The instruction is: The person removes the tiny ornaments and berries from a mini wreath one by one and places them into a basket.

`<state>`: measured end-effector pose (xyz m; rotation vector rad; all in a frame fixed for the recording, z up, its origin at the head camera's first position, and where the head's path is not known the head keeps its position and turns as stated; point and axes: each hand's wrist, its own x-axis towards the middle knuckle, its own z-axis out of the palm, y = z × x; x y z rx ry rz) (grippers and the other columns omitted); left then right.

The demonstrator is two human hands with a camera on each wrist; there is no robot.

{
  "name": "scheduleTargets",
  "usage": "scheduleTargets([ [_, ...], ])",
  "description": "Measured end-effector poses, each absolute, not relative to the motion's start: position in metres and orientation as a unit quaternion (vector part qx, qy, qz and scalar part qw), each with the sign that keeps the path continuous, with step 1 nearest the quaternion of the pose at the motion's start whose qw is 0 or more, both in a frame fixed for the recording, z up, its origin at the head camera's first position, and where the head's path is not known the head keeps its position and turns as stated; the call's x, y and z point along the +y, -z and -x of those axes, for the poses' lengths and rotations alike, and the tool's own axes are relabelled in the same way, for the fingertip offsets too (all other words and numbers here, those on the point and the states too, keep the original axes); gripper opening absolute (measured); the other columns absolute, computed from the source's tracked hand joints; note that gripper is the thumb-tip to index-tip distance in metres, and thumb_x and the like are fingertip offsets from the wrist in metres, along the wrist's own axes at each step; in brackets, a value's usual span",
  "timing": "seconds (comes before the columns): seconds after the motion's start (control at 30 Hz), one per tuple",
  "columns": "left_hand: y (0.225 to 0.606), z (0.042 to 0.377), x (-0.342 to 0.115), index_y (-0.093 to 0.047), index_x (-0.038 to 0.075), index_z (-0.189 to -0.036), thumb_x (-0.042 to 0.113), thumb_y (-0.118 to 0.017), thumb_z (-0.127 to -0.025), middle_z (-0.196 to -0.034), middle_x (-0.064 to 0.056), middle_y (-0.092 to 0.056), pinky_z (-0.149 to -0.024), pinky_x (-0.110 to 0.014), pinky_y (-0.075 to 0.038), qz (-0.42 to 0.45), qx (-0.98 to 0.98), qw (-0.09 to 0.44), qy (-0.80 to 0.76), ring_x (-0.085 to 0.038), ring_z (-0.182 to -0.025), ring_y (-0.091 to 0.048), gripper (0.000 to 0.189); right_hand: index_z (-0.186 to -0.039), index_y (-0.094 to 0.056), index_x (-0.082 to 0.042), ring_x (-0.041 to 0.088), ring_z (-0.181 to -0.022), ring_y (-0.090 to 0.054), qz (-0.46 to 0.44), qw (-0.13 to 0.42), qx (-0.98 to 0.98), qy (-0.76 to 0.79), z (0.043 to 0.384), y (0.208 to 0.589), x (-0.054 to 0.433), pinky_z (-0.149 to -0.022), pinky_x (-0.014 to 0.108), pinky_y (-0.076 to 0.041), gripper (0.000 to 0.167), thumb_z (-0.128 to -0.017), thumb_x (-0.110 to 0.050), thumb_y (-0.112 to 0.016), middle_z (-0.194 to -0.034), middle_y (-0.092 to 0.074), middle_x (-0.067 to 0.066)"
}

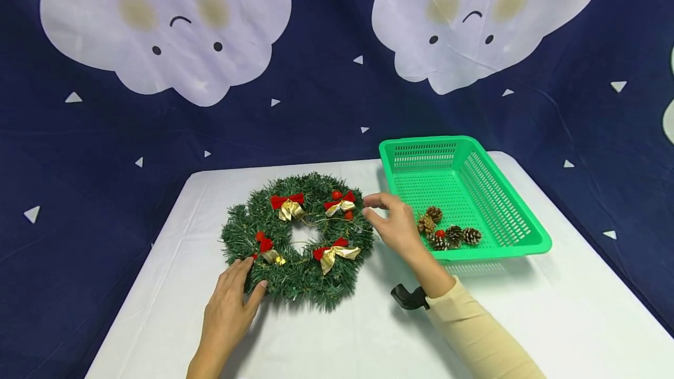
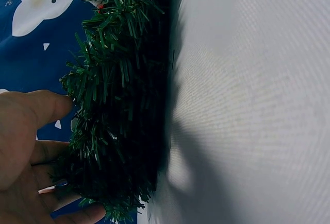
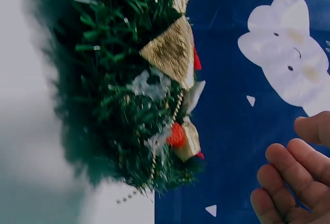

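Note:
A green tinsel wreath (image 1: 321, 285) lies flat on the white table, with red-and-gold bows (image 1: 286, 206), red berries and a thin gold bead string on it. My left hand (image 1: 227, 303) rests on the wreath's lower left edge, thumb and fingers spread; the left wrist view shows the fingertips among the green strands. At the upper right edge, beside a bow with red balls (image 1: 340, 206), my right hand (image 1: 392, 224) hovers with loosely bent fingers and nothing between them. In the right wrist view its fingers (image 3: 281, 183) stand apart from the wreath.
A green plastic basket (image 1: 505, 186) stands at the right, its near left corner behind my right hand. Inside lie several pine cones (image 1: 454, 235) and a red ball. A black strap piece (image 1: 409, 297) hangs at my right wrist. A dark blue cloud-patterned cloth (image 1: 326, 104) rises behind the table.

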<state>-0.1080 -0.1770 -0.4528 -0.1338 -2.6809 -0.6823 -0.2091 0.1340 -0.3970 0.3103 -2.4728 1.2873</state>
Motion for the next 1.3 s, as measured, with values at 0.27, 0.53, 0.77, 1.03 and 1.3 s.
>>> scheduleTargets([
  [0.27, 0.453, 0.108, -0.177, -0.05, 0.002, -0.135, 0.03, -0.066, -0.088, -0.136, -0.02, -0.053, -0.093, -0.058, -0.046, 0.05, -0.95, 0.188, 0.243, -0.035, -0.128, -0.045, 0.056, -0.104, -0.069, -0.007, 0.028, -0.098, -0.066, -0.12, 0.164, -0.869, -0.45, 0.211, 0.408, 0.119, -0.088, 0.049, -0.052, 0.022, -0.084, -0.015, -0.069, -0.102, -0.071, 0.01],
  [0.53, 0.453, 0.109, -0.177, -0.05, 0.002, -0.135, 0.029, -0.066, -0.088, -0.135, -0.02, -0.053, -0.093, -0.058, -0.046, 0.05, -0.95, 0.188, 0.243, -0.035, -0.128, -0.045, 0.056, -0.105, -0.069, -0.009, 0.026, -0.097, -0.064, -0.103, 0.16, -0.887, -0.421, 0.218, 0.427, 0.111, -0.083, 0.043, -0.053, 0.022, -0.084, -0.016, -0.068, -0.102, -0.071, 0.007],
  [0.77, 0.453, 0.109, -0.177, -0.05, 0.002, -0.134, 0.029, -0.066, -0.088, -0.135, -0.02, -0.054, -0.093, -0.059, -0.046, 0.052, -0.949, 0.191, 0.245, -0.035, -0.128, -0.045, 0.056, -0.103, -0.07, -0.011, 0.024, -0.095, -0.062, -0.093, 0.179, -0.893, -0.402, 0.225, 0.437, 0.107, -0.082, 0.041, -0.052, 0.021, -0.083, -0.015, -0.069, -0.1, -0.072, 0.005],
  [1.03, 0.453, 0.109, -0.178, -0.05, 0.002, -0.135, 0.029, -0.066, -0.088, -0.135, -0.02, -0.054, -0.094, -0.058, -0.046, 0.051, -0.95, 0.19, 0.244, -0.035, -0.128, -0.045, 0.056, -0.099, -0.071, -0.01, 0.025, -0.092, -0.062, -0.099, 0.196, -0.896, -0.385, 0.234, 0.444, 0.105, -0.082, 0.042, -0.05, 0.019, -0.081, -0.014, -0.071, -0.097, -0.073, 0.006],
  [1.3, 0.453, 0.109, -0.178, -0.051, 0.002, -0.134, 0.028, -0.067, -0.087, -0.134, -0.02, -0.055, -0.094, -0.058, -0.046, 0.05, -0.95, 0.187, 0.244, -0.035, -0.128, -0.045, 0.056, -0.099, -0.072, -0.01, 0.027, -0.091, -0.063, -0.105, 0.216, -0.901, -0.363, 0.242, 0.45, 0.103, -0.08, 0.044, -0.051, 0.018, -0.081, -0.015, -0.07, -0.096, -0.073, 0.006],
])
